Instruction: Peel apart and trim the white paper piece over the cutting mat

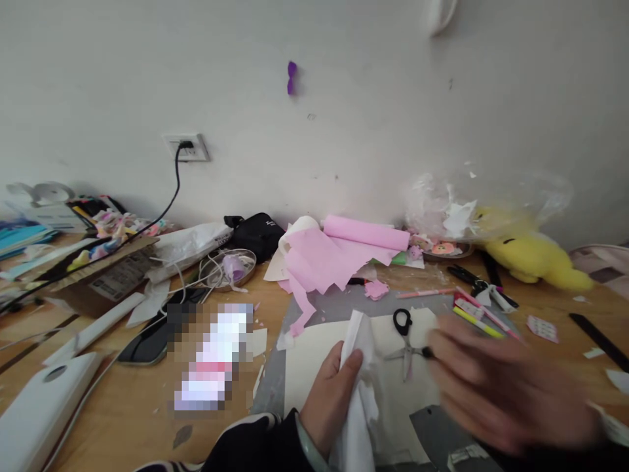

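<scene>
- The wooden table (128, 406) runs the full width against a pale wall (344, 118), and it is crowded with craft clutter
- A grey cutting mat (324, 308) lies at the middle, with a cream sheet (304, 367) spread over most of it
- Pink crepe paper (324, 259) sits at the far edge of the mat, partly unrolled, a torn strip trailing down onto the mat
- A yellow plush toy (535, 259) lies far right by the wall, under a crumpled clear plastic bag (491, 196)
- A cardboard box (98, 275) with bright scraps stands far left; a black cable (170, 196) hangs from the wall socket (189, 147) towards it
- The right hand (506, 387) is blurred over the right side of the mat; fingers spread loosely and flat, nothing visibly gripped, fingertips close beside the scissors
- The left hand (331, 393), in a dark sleeve, is closed round a folded piece of white paper (358, 387), thumb pressed on its front; the paper stands upright above the cream sheet, near the bottom middle
- A small black pouch (258, 233) rests near the wall, a metal dish (230, 269) just left of it
- Black-handled scissors (405, 341) lie on the cream sheet, between the two hands
- Pens (479, 314) lie right of the scissors
</scene>
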Demonstrator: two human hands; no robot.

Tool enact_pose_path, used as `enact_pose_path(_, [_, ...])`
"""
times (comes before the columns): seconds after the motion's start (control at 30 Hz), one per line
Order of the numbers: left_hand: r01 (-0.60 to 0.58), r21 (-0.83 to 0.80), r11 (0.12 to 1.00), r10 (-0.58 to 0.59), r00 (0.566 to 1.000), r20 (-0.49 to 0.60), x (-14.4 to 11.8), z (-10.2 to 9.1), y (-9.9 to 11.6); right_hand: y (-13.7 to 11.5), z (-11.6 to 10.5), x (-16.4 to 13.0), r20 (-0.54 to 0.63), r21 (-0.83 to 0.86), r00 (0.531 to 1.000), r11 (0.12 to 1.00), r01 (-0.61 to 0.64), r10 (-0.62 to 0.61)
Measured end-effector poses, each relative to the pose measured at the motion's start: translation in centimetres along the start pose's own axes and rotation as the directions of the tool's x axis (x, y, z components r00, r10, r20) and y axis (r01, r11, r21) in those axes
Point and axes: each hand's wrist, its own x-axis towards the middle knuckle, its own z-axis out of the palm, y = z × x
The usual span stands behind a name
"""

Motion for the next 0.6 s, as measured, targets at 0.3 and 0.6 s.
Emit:
enact_pose_path(0.3, [-0.044, -0.036, 0.998, 0.042, 0.997, -0.064, 2.4, 1.2, -1.1, 3.0, 5.0, 3.2, -0.213, 0.331, 0.927, 0.915, -0.23, 0.31])
enact_pose_path(0.6, [-0.048, 0.191, 0.98, 0.043, 0.999, 0.031, 2.2, 0.2, -1.5, 5.7, 3.5, 3.6, -0.097, 0.269, 0.972, 0.946, -0.18, 0.213])
